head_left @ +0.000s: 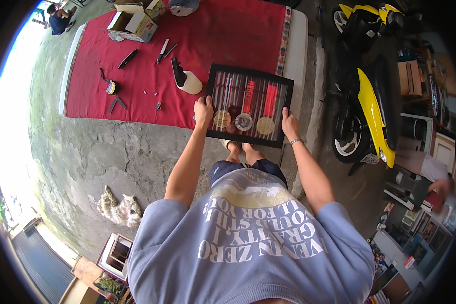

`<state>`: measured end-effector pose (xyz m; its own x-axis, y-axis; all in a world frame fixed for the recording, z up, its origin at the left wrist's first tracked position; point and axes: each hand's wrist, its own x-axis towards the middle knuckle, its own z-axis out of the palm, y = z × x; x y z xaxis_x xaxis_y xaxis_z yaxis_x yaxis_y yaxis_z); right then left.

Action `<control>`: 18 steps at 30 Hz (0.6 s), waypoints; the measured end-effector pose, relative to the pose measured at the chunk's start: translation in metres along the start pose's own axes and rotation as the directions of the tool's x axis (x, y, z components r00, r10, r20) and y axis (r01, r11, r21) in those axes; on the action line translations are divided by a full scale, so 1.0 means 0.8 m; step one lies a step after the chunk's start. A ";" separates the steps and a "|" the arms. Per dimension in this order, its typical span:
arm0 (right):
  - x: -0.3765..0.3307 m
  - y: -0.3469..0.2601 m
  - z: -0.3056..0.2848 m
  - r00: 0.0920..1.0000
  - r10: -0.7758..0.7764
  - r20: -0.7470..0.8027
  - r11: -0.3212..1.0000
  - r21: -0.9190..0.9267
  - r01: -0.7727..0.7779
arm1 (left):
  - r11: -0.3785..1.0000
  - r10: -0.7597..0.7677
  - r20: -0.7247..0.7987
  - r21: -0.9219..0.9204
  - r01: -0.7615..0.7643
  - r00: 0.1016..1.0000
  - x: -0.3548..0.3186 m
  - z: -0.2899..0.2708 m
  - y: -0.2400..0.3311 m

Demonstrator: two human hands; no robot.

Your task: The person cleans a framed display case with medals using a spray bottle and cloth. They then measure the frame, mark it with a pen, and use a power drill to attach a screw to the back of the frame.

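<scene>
- At the centre of the frame, a little above the middle, a black display frame (287,90) is held face up by 2 bare hands; its upper part overlaps the table's near edge in view, its lower part shows above the person's feet (232,146).
- Behind its front lie 3 round medals side by side: 1 gold-toned medal (222,119) at left, 1 silver-toned medal (244,121) in the middle, 1 gold-toned at right; red ribbon rises above the middle and right ones.
- On the display frame's left side, the left hand (204,110) grips the border, its fingers bent and close together; their tips cannot be made out.
- On the right side, the right hand (289,124) pinches the border, thumb along the front; the other fingers are mostly hidden, so their spacing cannot be told.
- Just left of the display frame's upper corner, a white cylinder (191,83) sits on the red cloth (228,25) with a black object (177,72) against it.
- Further left on the cloth lie a tape measure (112,87) and a slim black tool (128,59).
- At upper left, an open cardboard box (142,30) stands on the cloth.
- At lower left, a pale furry animal (120,209) lies on the concrete floor (152,157).
- At upper right stands a yellow-and-black motorcycle (370,109).
</scene>
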<state>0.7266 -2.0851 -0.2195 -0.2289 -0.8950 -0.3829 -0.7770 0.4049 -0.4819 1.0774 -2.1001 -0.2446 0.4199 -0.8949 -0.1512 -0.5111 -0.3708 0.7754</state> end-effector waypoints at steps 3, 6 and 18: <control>0.006 0.003 0.002 0.998 -0.049 -0.032 0.996 -0.077 0.046 | 0.999 -0.004 -0.010 0.048 0.005 1.000 -0.002 0.007 0.000; 0.013 0.000 -0.002 0.998 -0.069 -0.012 0.989 -0.131 0.066 | 0.994 -0.033 -0.048 0.100 0.038 0.998 -0.010 0.014 0.005; 0.031 -0.020 -0.044 0.979 -0.202 0.015 0.953 -0.227 0.200 | 0.973 -0.088 -0.065 0.207 0.100 0.994 -0.008 0.005 0.040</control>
<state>0.7125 -2.1205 -0.1937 -0.0582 -0.9556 -0.2890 -0.9197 0.1639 -0.3568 1.0554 -2.1073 -0.2208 0.5111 -0.8407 -0.1792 -0.6105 -0.5018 0.6127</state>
